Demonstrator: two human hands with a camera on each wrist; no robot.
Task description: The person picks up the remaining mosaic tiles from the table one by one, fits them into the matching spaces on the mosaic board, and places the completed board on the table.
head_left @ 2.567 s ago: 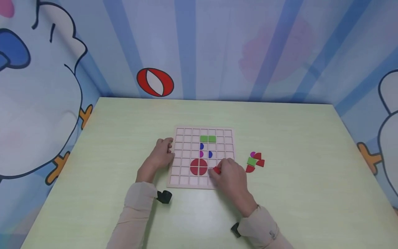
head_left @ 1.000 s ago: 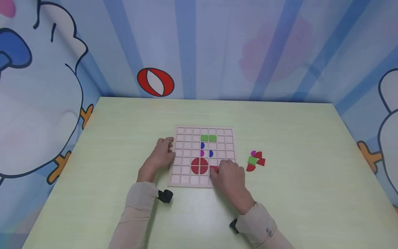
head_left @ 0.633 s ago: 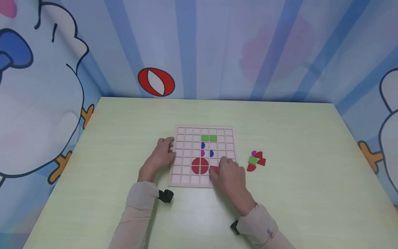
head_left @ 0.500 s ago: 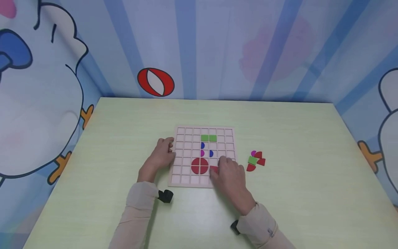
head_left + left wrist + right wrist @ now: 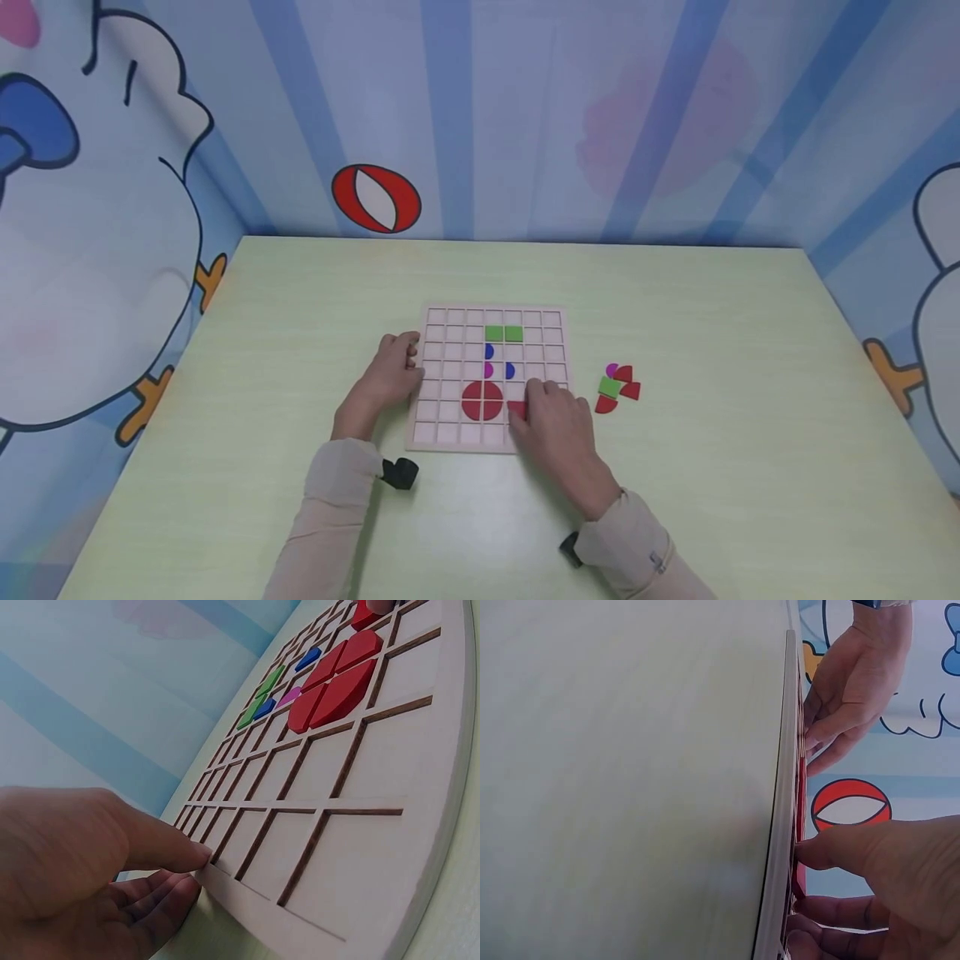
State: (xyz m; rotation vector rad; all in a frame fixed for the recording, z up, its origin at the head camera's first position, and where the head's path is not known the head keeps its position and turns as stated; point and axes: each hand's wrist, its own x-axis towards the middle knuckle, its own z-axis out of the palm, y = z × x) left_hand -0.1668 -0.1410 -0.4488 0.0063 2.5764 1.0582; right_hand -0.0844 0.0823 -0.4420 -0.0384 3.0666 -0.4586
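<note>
A pale gridded wooden board [image 5: 446,432] lies flat on the table. My left hand [image 5: 386,375] rests against its left edge; the left wrist view shows a fingertip [image 5: 196,859] touching the frame. My right hand [image 5: 558,425], over the lower right cells, pinches a small red puzzle piece [image 5: 517,408] at the board; the fingers partly hide its shape. Left of it, several red quarter-circle pieces [image 5: 472,390] form a disc. Above lie a magenta half-circle [image 5: 488,370], blue half-circles [image 5: 510,370] and green squares [image 5: 494,333].
Right of the board, loose pieces lie on the table [image 5: 712,400]: a green one [image 5: 610,387], a magenta one [image 5: 612,369] and several red ones [image 5: 606,405]. A patterned wall [image 5: 510,125] stands behind the table. Black wrist cameras [image 5: 401,473] sit at both cuffs.
From the earliest frame, the red piece in my right hand has gone from tilted to lying flatter at the board. The left hand stays at the board's edge.
</note>
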